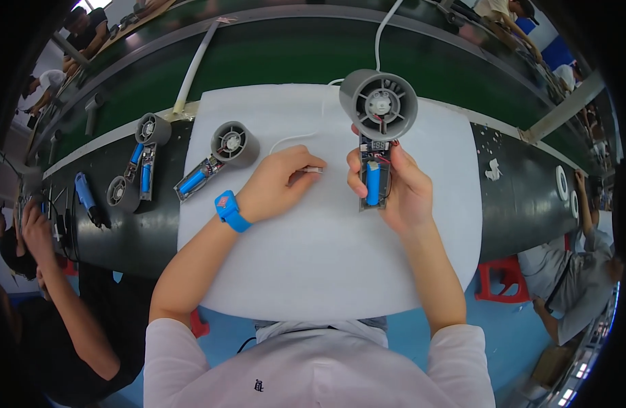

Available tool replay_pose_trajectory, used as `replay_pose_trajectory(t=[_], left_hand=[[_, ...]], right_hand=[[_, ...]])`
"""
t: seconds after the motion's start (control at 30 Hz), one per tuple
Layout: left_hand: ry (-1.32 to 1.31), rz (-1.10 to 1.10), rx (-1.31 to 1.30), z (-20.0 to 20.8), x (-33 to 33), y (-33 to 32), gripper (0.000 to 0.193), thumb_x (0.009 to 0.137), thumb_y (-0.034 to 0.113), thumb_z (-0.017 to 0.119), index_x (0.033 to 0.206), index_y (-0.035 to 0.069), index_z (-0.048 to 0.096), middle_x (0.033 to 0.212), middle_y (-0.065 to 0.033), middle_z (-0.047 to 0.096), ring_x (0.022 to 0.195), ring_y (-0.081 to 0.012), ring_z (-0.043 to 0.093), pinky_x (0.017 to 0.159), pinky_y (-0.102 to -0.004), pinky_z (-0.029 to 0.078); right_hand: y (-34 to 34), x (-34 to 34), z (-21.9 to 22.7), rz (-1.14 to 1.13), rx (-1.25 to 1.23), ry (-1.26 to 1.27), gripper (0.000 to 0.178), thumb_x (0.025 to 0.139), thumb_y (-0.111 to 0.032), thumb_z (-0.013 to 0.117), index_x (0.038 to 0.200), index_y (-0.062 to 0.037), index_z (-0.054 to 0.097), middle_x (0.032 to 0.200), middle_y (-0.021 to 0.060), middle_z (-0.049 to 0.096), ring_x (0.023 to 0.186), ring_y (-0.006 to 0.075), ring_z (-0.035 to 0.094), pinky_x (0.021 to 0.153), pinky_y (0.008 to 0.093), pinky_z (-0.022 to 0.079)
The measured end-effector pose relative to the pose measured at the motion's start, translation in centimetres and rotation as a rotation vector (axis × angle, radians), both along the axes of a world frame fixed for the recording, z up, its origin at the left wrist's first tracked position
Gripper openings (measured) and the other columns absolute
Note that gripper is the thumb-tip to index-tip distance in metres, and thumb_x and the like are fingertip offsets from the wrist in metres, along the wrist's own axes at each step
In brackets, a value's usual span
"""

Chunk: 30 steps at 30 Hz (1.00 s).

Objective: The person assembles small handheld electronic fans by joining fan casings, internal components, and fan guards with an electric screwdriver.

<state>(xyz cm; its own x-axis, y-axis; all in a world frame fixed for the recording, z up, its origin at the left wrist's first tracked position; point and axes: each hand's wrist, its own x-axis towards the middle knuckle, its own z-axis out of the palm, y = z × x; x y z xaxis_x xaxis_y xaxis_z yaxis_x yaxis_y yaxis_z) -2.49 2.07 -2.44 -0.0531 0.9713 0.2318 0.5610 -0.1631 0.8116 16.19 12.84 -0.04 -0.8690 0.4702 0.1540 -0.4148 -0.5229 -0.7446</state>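
Observation:
My right hand [409,194] grips a grey handheld fan [350,102] by its opened handle, with the round head upward. Inside the handle a blue cylindrical battery [373,185] lies bare below a small lit display [376,145] and a circuit board. To the left, my left hand [286,178] pinches the small metal plug of a white cable [314,169] between thumb and fingers, apart from the fan. A blue wrist strap [232,212] circles my left wrist. Beyond that wrist, a second opened fan [243,144] with a blue battery lies on the white mat [320,265].
More opened fans [154,129] lie left of the mat, near a blue tool [86,197]. White rolls [562,182] and scraps [492,170] are at right. A green conveyor belt [286,54] runs behind. Co-workers sit on both sides; a red stool [501,279] stands at right.

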Motion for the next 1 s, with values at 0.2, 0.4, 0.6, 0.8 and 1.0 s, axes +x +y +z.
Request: replay_pose_trajectory(t=[0.2,0.4,0.6,0.8,1.0], left_hand=[[0.001,0.004,-0.001,0.11,0.15,0.06,0.016,0.082,0.0,0.059,0.098,0.001,0.063,0.082,-0.012,0.056,0.066,-0.0231,0.055,0.061,-0.0302,0.045],[0.014,-0.008,-0.043,0.09,0.02,0.12,0.017,0.083,-0.003,0.056,0.099,-0.001,0.062,0.083,-0.0092,0.054,0.069,-0.0165,0.052,0.061,-0.0257,0.043],[0.025,0.0,-0.005,0.15,0.19,0.17,0.015,0.083,0.0,0.057,0.097,0.001,0.063,0.08,-0.0109,0.054,0.065,-0.0214,0.052,0.06,-0.0299,0.044],[0.047,-0.003,-0.023,0.33,0.16,0.21,0.015,0.083,0.0,0.057,0.097,0.001,0.063,0.079,-0.0107,0.053,0.064,-0.0213,0.052,0.06,-0.03,0.043],[0.035,-0.004,-0.025,0.2,0.07,0.15,0.015,0.083,0.0,0.058,0.097,0.0,0.063,0.08,-0.0093,0.053,0.065,-0.0184,0.05,0.058,-0.0282,0.042]], right_hand=[[-0.2,-0.22,0.12,-0.111,-0.063,-0.092,0.047,0.099,-0.03,0.029,0.129,0.0035,0.041,0.091,0.0156,0.059,0.064,0.0216,0.053,0.061,0.0283,0.041],[-0.24,-0.26,-0.05,-0.152,-0.045,-0.123,0.046,0.1,-0.032,0.028,0.127,0.0025,0.043,0.091,0.0146,0.06,0.065,0.022,0.055,0.063,0.0295,0.043],[-0.26,-0.48,-0.61,-0.15,-0.028,-0.179,0.046,0.099,-0.033,0.029,0.126,0.0019,0.044,0.091,0.0137,0.06,0.067,0.0207,0.055,0.065,0.0298,0.044],[-0.3,-0.47,-0.77,-0.151,-0.025,-0.176,0.046,0.099,-0.032,0.029,0.125,0.0022,0.046,0.092,0.0134,0.06,0.068,0.0206,0.056,0.066,0.0303,0.044],[-0.45,-0.44,-0.62,-0.177,-0.041,-0.199,0.046,0.099,-0.032,0.03,0.125,0.0024,0.046,0.092,0.0138,0.061,0.069,0.0212,0.057,0.067,0.0304,0.045]])
